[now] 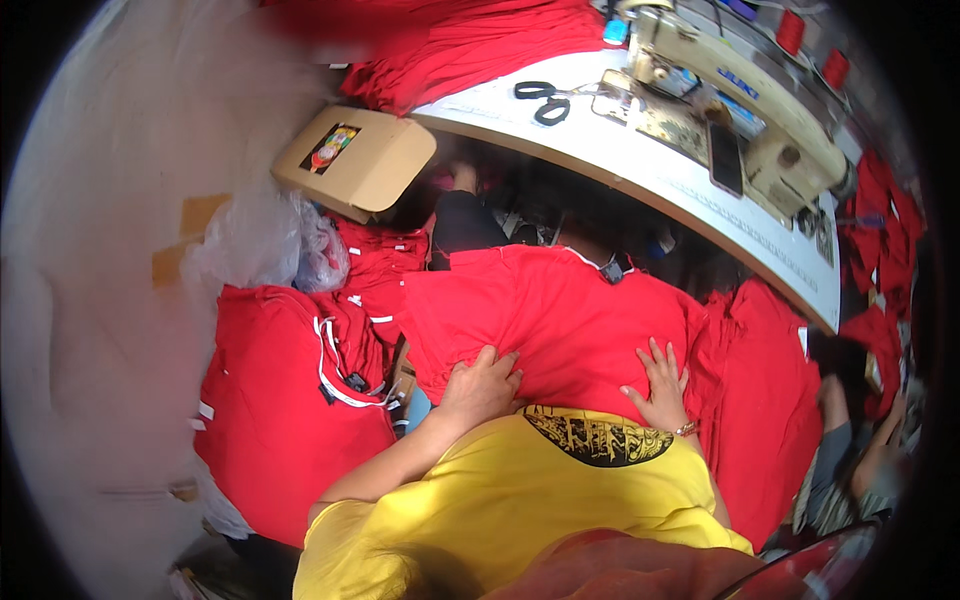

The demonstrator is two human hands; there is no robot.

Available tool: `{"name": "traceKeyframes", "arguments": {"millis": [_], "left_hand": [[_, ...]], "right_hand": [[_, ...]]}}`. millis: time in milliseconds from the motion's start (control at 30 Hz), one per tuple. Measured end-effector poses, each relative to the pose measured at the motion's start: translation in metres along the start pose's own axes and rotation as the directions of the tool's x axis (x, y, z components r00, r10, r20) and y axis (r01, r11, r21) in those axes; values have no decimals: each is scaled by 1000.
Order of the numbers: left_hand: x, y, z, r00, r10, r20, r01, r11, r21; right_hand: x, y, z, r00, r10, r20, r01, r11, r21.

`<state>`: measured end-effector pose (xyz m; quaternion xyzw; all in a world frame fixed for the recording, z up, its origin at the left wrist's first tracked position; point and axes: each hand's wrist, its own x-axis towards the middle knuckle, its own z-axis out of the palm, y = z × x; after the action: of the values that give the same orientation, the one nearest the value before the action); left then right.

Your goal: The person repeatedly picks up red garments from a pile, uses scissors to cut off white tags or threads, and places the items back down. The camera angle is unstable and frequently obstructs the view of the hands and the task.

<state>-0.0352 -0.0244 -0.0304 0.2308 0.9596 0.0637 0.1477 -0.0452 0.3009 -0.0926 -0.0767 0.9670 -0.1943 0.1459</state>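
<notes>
A red garment (560, 320) lies spread across my lap, in front of my yellow shirt. My left hand (482, 385) presses on its near left part, fingers bunching the cloth. My right hand (660, 382) lies flat on the garment's near right part, fingers spread, a bracelet at the wrist. Neither hand lifts the cloth.
A pile of red garments with white trim (290, 400) sits at my left, another red pile (770, 400) at my right. Ahead is a white sewing table (640, 165) with black scissors (542, 100), a phone (725, 158) and a beige sewing machine (740, 90). A cardboard box (355, 160) and a plastic bag (265, 245) lie left.
</notes>
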Motion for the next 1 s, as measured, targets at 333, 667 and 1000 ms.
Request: {"name": "traceKeyframes", "arguments": {"millis": [333, 667, 1000], "left_hand": [[19, -28, 14, 997, 70, 14, -67, 984, -165], [28, -46, 27, 990, 121, -73, -140, 908, -394], [-22, -54, 44, 750, -662, 13, 180, 186, -966]], "right_hand": [[15, 14, 10, 999, 32, -17, -33, 998, -56], [4, 42, 29, 973, 6, -232, -2, 1000, 19], [-31, 29, 37, 748, 644, -160, -305, 548, 779]]}}
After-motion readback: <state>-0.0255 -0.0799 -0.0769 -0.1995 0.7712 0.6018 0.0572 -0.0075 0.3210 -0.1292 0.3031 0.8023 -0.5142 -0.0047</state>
